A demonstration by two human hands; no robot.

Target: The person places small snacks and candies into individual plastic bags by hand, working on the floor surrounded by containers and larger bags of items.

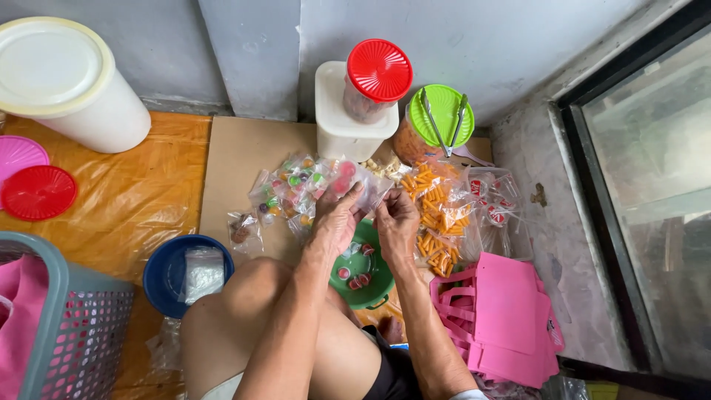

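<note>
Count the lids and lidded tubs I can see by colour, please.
Red lids: 2, one on the jar, one loose on the floor
Green lid with tongs on it: 1
Pink lid: 1
White lidded tubs: 2, round and square
Total: 6

- The grey basket point(63, 326) and pink lid point(18, 155) run off the left edge.
- The hands point(366, 218) hide part of the green bowl point(374, 285).

Clear candy bag point(354, 180), upright btwn fingers.
</note>
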